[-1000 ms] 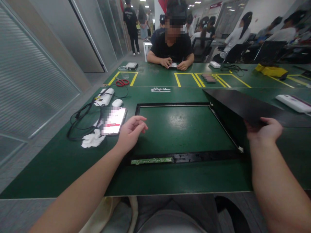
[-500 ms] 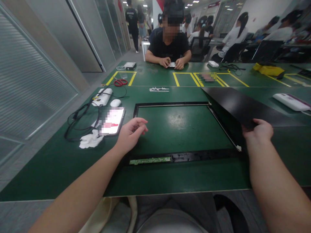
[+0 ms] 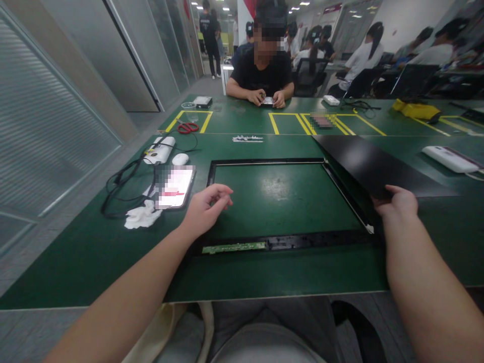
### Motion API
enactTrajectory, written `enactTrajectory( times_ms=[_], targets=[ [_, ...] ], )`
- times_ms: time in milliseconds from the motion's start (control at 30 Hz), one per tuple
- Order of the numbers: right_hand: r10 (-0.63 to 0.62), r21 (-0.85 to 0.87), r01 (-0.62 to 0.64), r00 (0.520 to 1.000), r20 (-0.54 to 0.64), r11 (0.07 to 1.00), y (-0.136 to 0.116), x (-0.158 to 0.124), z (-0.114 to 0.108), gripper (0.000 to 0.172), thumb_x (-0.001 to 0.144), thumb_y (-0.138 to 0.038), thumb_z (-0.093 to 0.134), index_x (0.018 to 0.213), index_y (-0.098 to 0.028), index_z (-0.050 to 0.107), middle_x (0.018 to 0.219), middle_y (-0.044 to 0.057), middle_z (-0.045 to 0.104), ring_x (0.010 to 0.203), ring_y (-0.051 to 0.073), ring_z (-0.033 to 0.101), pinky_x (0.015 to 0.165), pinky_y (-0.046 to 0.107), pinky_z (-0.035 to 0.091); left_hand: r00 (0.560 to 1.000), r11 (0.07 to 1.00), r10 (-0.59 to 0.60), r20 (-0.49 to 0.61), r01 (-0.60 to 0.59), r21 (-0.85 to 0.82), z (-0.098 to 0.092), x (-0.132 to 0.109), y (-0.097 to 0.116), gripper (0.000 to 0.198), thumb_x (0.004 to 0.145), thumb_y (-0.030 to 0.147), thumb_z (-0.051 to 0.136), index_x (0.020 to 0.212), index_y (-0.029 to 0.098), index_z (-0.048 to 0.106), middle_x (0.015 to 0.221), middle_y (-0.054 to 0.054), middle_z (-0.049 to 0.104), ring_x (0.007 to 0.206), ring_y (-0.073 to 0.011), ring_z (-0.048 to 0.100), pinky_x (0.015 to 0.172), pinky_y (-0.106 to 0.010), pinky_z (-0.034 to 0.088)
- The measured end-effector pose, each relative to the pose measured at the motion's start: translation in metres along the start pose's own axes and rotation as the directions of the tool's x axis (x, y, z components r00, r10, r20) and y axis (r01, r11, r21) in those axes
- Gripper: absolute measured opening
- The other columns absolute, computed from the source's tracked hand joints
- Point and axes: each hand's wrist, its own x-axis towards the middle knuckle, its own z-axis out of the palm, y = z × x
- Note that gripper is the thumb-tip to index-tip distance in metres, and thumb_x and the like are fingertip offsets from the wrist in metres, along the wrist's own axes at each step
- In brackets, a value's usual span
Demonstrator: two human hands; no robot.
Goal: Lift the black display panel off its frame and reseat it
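A thin rectangular black frame [image 3: 302,243] lies flat on the green table in front of me, with a narrow green circuit board [image 3: 233,247] along its near bar. My left hand [image 3: 207,206] is over the frame's left side, fingers curled in and thumb near the index finger; nothing shows in it. At the right, my right hand [image 3: 399,206] grips the near edge of a large thin black panel [image 3: 372,161], thumb on top and fingers hidden beneath. The panel is tilted, its near edge raised, and its left part sits beside the frame's right bar.
Left of the frame lie a phone [image 3: 174,187], crumpled tissue [image 3: 141,216], a white oval case [image 3: 180,159], black cables [image 3: 130,174] and red-handled scissors [image 3: 188,128]. Small white strips [image 3: 247,138] lie beyond the frame. A white device [image 3: 449,158] is far right. A person [image 3: 260,70] sits opposite, handling a small object.
My right hand and the black panel have shifted slightly left and a little lower in the panel's tilt. My left hand has hardly moved, and the frame stays in place.
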Motion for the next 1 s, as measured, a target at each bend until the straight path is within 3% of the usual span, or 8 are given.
enactTrajectory(
  times_ms=[133, 400, 633, 767, 1000],
  targets=[
    [0.046, 0.005, -0.046, 0.996, -0.072, 0.999, -0.002, -0.01, 0.004, 0.027, 0.068, 0.005, 0.046, 0.075, -0.02, 0.053, 0.088, 0.003, 0.069, 0.071, 0.012, 0.067, 0.058, 0.021, 0.056, 0.999, 0.998, 0.031, 0.014, -0.032, 0.053, 0.0, 0.0, 0.002, 0.013, 0.091, 0.028, 0.064, 0.098, 0.019, 0.071, 0.075, -0.001, 0.074, 0.066, -0.0177, 0.068, 0.066, -0.033, 0.053],
    [0.08, 0.035, -0.078, 0.995, -0.067, 0.996, -0.001, -0.014, 0.008, 0.026, 0.074, 0.004, 0.046, 0.079, -0.019, 0.056, 0.09, 0.003, 0.07, 0.07, 0.012, 0.067, 0.063, 0.024, 0.059, 0.994, 0.985, 0.089, 0.058, -0.096, 0.142, -0.002, 0.0, 0.008, 0.013, 0.093, 0.028, 0.061, 0.099, 0.02, 0.07, 0.077, -0.002, 0.076, 0.069, -0.0187, 0.07, 0.067, -0.033, 0.054],
    [0.063, 0.057, -0.059, 0.996, -0.06, 0.997, 0.0, -0.021, 0.011, 0.024, 0.079, 0.004, 0.046, 0.082, -0.018, 0.057, 0.089, 0.004, 0.069, 0.072, 0.012, 0.066, 0.061, 0.021, 0.058, 0.998, 0.965, -0.016, 0.055, 0.001, 0.262, -0.004, 0.004, 0.002, 0.016, 0.092, 0.032, 0.061, 0.099, 0.02, 0.07, 0.078, -0.004, 0.077, 0.072, -0.0212, 0.071, 0.068, -0.035, 0.053],
    [0.005, 0.096, 0.0, 0.999, -0.052, 0.995, 0.002, -0.027, 0.015, 0.023, 0.081, 0.003, 0.047, 0.081, -0.019, 0.054, 0.083, -0.001, 0.063, 0.065, 0.01, 0.063, 0.056, 0.018, 0.057, 0.991, 0.971, -0.114, 0.064, 0.098, 0.22, -0.003, 0.007, -0.005, 0.016, 0.089, 0.033, 0.062, 0.097, 0.021, 0.069, 0.078, -0.004, 0.076, 0.07, -0.0213, 0.07, 0.067, -0.036, 0.053],
    [-0.091, 0.151, 0.089, 0.996, 0.012, 0.985, -0.004, -0.038, 0.018, 0.02, 0.075, 0.002, 0.049, 0.078, -0.017, 0.054, 0.086, 0.0, 0.063, 0.067, 0.008, 0.064, 0.057, 0.015, 0.057, 0.99, 0.989, -0.139, -0.013, 0.139, 0.051, -0.007, 0.015, -0.014, 0.021, 0.082, 0.037, 0.068, 0.096, 0.021, 0.068, 0.077, -0.002, 0.073, 0.069, -0.0202, 0.067, 0.071, -0.037, 0.054]
  ],
)
